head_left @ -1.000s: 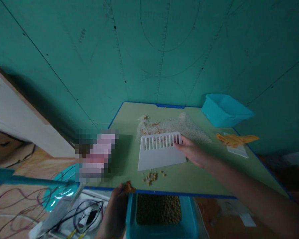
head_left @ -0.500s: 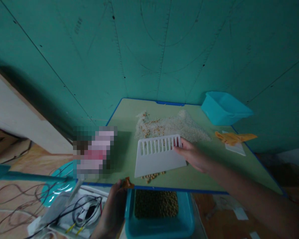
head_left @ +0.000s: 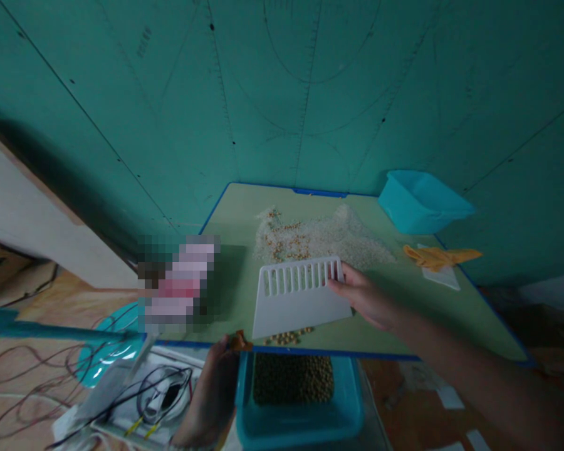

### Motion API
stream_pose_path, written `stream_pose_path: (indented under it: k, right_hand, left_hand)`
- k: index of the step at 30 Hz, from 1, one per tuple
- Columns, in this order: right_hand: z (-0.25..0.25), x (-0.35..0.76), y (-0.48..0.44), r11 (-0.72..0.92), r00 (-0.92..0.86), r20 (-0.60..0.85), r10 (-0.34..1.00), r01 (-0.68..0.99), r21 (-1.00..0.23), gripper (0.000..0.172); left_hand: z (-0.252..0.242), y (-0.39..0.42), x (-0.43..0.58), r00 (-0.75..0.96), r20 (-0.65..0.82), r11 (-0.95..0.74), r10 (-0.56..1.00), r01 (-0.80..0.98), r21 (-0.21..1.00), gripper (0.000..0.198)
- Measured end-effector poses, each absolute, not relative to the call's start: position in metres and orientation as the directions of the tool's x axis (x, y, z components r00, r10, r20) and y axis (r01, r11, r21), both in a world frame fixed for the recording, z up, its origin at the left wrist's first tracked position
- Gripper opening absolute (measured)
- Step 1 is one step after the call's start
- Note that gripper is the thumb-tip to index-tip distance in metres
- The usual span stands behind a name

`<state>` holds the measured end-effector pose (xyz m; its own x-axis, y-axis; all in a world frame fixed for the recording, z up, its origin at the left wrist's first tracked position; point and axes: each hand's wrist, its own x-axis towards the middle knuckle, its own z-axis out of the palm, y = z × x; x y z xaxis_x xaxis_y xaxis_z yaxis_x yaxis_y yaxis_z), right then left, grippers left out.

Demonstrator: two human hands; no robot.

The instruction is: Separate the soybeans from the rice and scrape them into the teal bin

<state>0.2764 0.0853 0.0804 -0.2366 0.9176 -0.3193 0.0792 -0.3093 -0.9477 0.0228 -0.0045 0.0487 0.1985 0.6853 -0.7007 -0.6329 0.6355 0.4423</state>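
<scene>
My right hand grips the right end of a white plastic scraper with a row of slots along its top. The scraper leans over the table near its front edge. A small group of yellowish beans lies just in front of its lower edge. My left hand is at the table's front edge, left of a blue bin, with its thumb against an orange-brown scrap. Most of its fingers are hidden. Below the edge, the blue bin holds green and yellowish beans.
Behind the scraper spreads a pile of white grains mixed with orange-yellow beans. A blue basin and an orange cloth are at the right. A blurred pink object stands at the left. Cables lie below.
The scraper in my right hand has moved slightly toward the table's front edge, and the small beans are nearer to that edge. My left hand stays by the bin.
</scene>
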Motion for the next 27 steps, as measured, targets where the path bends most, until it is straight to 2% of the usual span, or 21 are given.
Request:
stream_pose_path:
  k: [3,7,14,18,22,27]
  right_hand:
    - [0.08,0.276,0.085,-0.32,-0.227,-0.326,0.918,0.065,-0.945,0.03]
    - [0.081,0.275,0.084,-0.317,-0.22,-0.32,0.921,0.053,-0.947,0.03]
    - [0.084,0.275,0.081,-0.327,-0.237,-0.325,0.916,0.033,-0.944,0.029]
    - [0.088,0.278,0.079,-0.351,-0.204,-0.347,0.915,0.016,-0.936,0.027]
    - [0.092,0.288,0.073,-0.346,-0.119,-0.335,0.935,-0.09,-0.934,0.024]
    - [0.095,0.311,0.058,-0.343,0.001,-0.352,0.936,-0.223,-0.912,0.029]
  left_hand:
    - [0.048,-0.004,0.021,0.196,-0.701,0.641,0.685,-0.619,0.454,0.024]
    - [0.044,-0.003,0.018,0.244,-0.717,0.682,0.653,-0.601,0.416,0.034]
    - [0.049,-0.002,0.022,0.221,-0.704,0.65,0.675,-0.629,0.426,0.032]
    - [0.052,-0.003,0.023,0.2,-0.714,0.669,0.671,-0.578,0.467,0.03]
    - [0.047,-0.004,0.022,0.252,-0.725,0.677,0.641,-0.631,0.378,0.043]
    - [0.041,-0.004,0.019,0.259,-0.739,0.669,0.622,-0.666,0.331,0.037]
